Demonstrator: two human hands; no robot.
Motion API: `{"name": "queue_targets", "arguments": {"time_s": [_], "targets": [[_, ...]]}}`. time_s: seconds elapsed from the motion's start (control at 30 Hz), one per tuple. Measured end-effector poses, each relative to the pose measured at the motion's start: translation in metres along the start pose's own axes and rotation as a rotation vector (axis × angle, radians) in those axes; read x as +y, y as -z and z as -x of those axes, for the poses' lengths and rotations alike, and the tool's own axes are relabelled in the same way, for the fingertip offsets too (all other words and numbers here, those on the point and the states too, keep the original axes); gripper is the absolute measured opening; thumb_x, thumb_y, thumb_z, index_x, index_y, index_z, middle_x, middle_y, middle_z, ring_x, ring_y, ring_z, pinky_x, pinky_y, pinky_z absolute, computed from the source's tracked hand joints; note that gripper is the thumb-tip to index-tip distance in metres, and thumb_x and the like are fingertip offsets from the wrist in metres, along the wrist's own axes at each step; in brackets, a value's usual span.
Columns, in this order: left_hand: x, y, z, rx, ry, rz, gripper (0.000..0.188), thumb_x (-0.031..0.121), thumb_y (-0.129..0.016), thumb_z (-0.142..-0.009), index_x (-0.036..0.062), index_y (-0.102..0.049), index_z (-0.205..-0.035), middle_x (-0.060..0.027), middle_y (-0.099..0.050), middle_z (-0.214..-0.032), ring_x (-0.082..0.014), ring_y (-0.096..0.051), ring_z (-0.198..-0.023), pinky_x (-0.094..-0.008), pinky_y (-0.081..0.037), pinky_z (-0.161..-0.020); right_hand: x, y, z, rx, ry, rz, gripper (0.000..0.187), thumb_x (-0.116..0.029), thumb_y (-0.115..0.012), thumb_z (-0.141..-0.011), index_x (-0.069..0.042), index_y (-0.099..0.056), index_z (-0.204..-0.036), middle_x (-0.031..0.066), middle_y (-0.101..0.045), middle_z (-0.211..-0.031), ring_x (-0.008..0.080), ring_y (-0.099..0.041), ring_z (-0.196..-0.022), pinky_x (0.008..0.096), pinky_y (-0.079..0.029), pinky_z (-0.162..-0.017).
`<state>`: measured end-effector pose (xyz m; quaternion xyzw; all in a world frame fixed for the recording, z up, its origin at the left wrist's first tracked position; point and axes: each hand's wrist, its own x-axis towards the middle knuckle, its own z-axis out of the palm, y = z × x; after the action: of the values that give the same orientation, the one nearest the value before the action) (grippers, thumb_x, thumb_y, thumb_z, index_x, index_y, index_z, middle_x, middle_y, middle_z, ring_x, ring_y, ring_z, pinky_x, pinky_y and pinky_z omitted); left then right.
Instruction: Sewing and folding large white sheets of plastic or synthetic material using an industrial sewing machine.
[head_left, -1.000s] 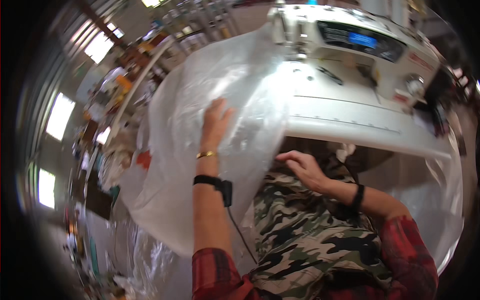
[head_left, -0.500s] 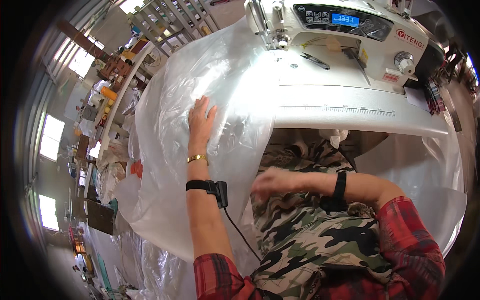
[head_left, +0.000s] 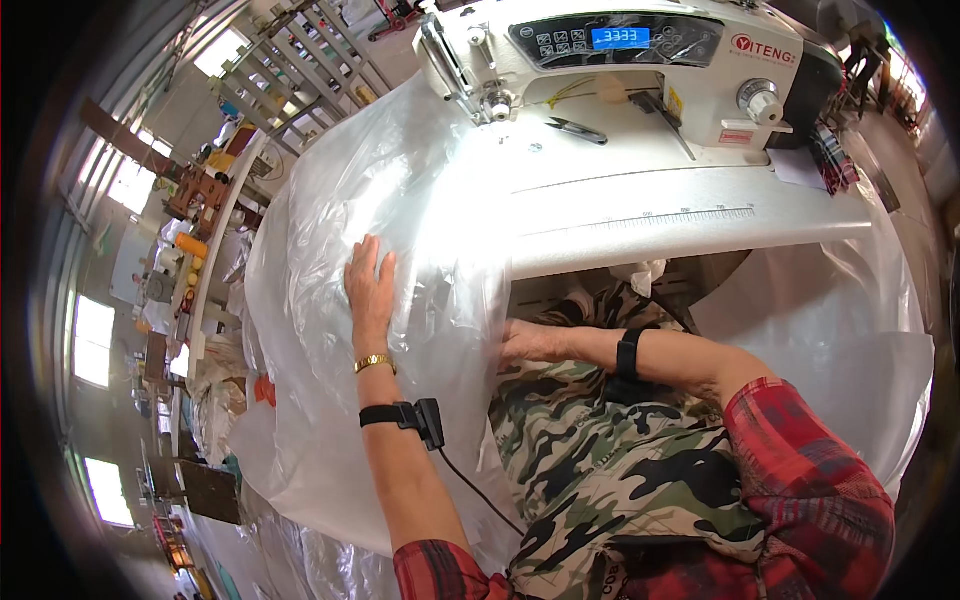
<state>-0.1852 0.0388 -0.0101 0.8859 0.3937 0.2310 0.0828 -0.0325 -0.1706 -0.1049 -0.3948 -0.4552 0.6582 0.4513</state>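
A large sheet of clear plastic film (head_left: 330, 330) drapes over the left side of the sewing table and hangs down toward me. My left hand (head_left: 370, 290) rests flat on top of it, fingers stretched out. At the sheet's right edge, just below the table front, my right hand (head_left: 535, 343) is closed on the film; its fingertips are partly blurred and hidden. Ahead stands a white sewing machine (head_left: 640, 75) with a lit display, its needle area (head_left: 495, 105) above the far part of the film. Black thread snips (head_left: 578, 130) lie on the machine bed.
The white table edge (head_left: 690, 240) bears a ruler scale. A camouflage apron (head_left: 610, 470) covers my lap. More plastic film (head_left: 850, 300) hangs at the right. At the left, a shelf (head_left: 215, 250) holds thread spools and clutter; a metal rack (head_left: 300, 70) stands behind.
The right hand has moved slightly up and left onto the film's edge. The left hand stays flat on the film. The whole view has shifted, with the machine now further left.
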Motion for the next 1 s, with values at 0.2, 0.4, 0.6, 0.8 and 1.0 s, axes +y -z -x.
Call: {"name": "queue_targets", "arguments": {"time_s": [0.2, 0.4, 0.6, 0.8, 1.0], "targets": [[-0.002, 0.0, 0.003, -0.007, -0.009, -0.011, 0.053, 0.036, -0.048, -0.1, 0.0016, -0.048, -0.141, -0.0117, -0.043, -0.151, -0.0265, -0.03, -0.145, -0.045, -0.016, -0.12, -0.012, -0.007, 0.003, 0.053, -0.061, 0.023, 0.036, -0.019, -0.062, -0.09, -0.002, -0.063, -0.122, 0.0103, -0.066, -0.112, 0.0192, -0.063, -0.106, 0.0347, -0.052, -0.09], [-0.007, -0.003, 0.002, -0.015, -0.011, -0.016, 0.053, 0.035, -0.048, -0.1, 0.0021, -0.047, -0.142, -0.0123, -0.042, -0.152, -0.0273, -0.03, -0.145, -0.0462, -0.016, -0.12, -0.034, 0.005, 0.003, 0.234, -0.03, -0.467, 0.036, -0.019, -0.065, -0.088, -0.001, -0.065, -0.12, 0.009, -0.068, -0.105, 0.0176, -0.062, -0.094, 0.0319, -0.051, -0.08], [-0.017, -0.003, 0.003, -0.011, -0.02, -0.004, 0.053, 0.035, -0.047, -0.101, 0.0017, -0.047, -0.142, -0.0141, -0.042, -0.151, -0.0287, -0.031, -0.145, -0.0472, -0.016, -0.119, 0.036, 0.02, 0.011, 0.119, 0.108, -0.081, 0.035, -0.019, -0.065, -0.089, -0.001, -0.065, -0.118, 0.0078, -0.069, -0.103, 0.0161, -0.061, -0.092, 0.0307, -0.05, -0.08], [-0.006, -0.002, -0.004, 0.006, -0.042, 0.022, 0.053, 0.036, -0.047, -0.102, 0.0014, -0.048, -0.141, -0.0143, -0.042, -0.151, -0.0289, -0.031, -0.145, -0.0472, -0.016, -0.119, 0.069, 0.028, -0.022, -0.008, 0.244, 0.319, 0.033, -0.02, -0.065, -0.089, 0.0, -0.066, -0.116, 0.0067, -0.069, -0.102, 0.0145, -0.061, -0.091, 0.0295, -0.05, -0.079], [-0.013, -0.005, 0.002, 0.008, -0.021, 0.007, 0.052, 0.035, -0.046, -0.102, 0.0024, -0.048, -0.142, -0.0129, -0.042, -0.152, -0.0276, -0.03, -0.145, -0.0465, -0.016, -0.12, -0.043, -0.015, 0.108, -0.323, -0.01, 0.163, 0.032, -0.027, -0.064, -0.094, 0.004, -0.067, -0.104, 0.0041, -0.067, -0.096, 0.0116, -0.057, -0.091, 0.0289, -0.048, -0.081]]}}
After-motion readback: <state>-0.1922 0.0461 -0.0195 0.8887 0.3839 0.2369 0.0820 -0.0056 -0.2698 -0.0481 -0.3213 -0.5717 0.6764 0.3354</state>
